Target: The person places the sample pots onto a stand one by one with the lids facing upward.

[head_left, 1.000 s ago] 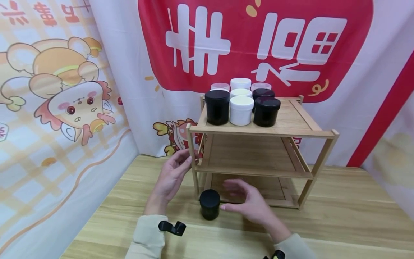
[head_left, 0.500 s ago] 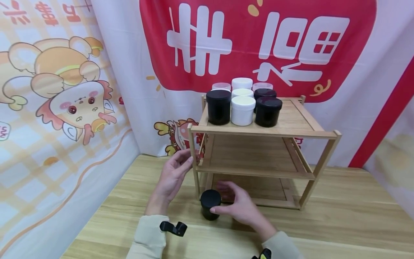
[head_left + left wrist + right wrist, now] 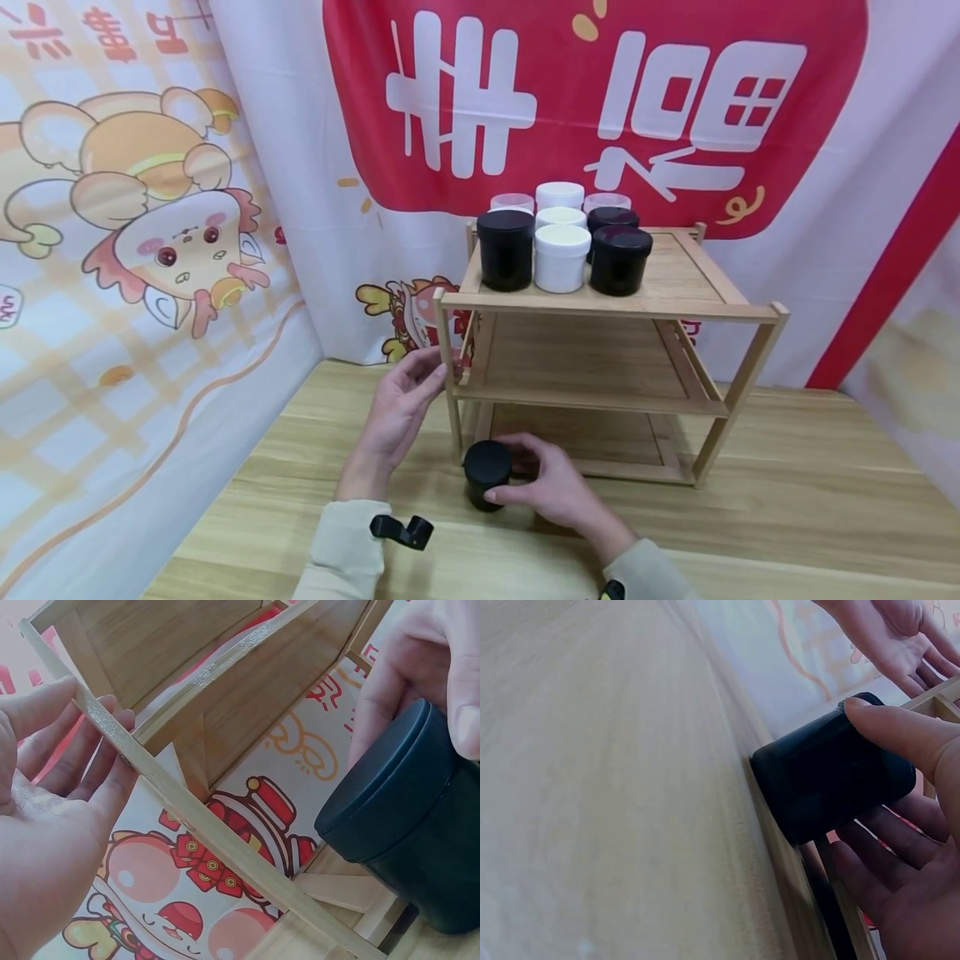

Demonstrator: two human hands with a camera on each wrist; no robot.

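A black lidded jar (image 3: 487, 476) stands upright on the table, just in front of the wooden shelf rack (image 3: 600, 404). My right hand (image 3: 553, 485) has its thumb on the jar's near side and its fingers curled around the far side, as the right wrist view also shows with the jar (image 3: 832, 769) between thumb and fingers. My left hand (image 3: 401, 404) holds the rack's front left post; in the left wrist view its thumb and fingers lie on either side of that post (image 3: 187, 810).
On the top shelf stand several jars: black ones (image 3: 506, 250), white ones (image 3: 562, 258) and clear-topped ones (image 3: 513, 202) at the back. The rack has two lower shelves. Printed cloth (image 3: 150, 250) hangs at the left and behind the rack.
My right hand has moved left to the black jar, and its thumb and fingers have closed around it. My left hand stays on the post, and the jar stays in place.
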